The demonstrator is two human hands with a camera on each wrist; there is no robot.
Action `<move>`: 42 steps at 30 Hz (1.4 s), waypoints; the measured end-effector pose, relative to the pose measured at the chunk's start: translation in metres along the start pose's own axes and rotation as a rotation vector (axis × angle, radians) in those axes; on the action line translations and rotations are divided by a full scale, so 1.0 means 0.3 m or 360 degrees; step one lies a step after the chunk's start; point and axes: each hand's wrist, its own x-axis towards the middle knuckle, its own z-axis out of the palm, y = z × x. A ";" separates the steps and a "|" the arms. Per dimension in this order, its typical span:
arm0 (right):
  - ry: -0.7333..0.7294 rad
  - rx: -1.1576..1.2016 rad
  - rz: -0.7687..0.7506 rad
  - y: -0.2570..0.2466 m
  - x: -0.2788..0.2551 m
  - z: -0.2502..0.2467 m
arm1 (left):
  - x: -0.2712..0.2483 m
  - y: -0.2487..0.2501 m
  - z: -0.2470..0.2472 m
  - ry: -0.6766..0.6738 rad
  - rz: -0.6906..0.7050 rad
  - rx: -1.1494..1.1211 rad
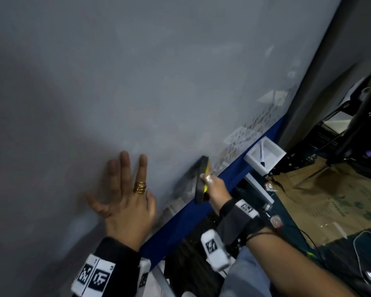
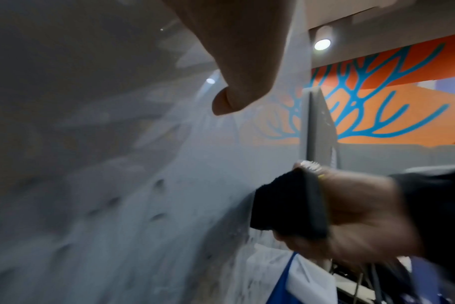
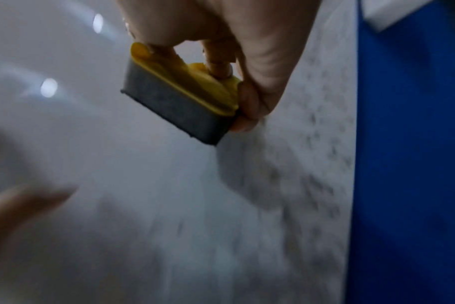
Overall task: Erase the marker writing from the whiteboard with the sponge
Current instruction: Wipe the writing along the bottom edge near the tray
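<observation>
The large pale grey whiteboard (image 1: 137,82) carries the flat, spread left hand (image 1: 124,196), while the right hand (image 1: 215,187) grips the yellow-backed dark sponge (image 3: 179,98) near the blue bottom edge (image 1: 201,209), where a tilted pad may leave the faint marks (image 3: 322,164)

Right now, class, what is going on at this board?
A person is wiping a whiteboard. The right hand grips a yellow-backed eraser sponge, holding it near the board's lower blue edge. The left hand lies flat on the board with fingers spread. Faint grey marker smudges remain beside the sponge. A marker lies in a white tray at the board's edge.
</observation>
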 end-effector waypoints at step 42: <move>-0.0785 0.0091 0.0503 0.002 -0.397 0.292 | -0.185 -0.207 -0.010 -0.0138 -0.0084 0.0458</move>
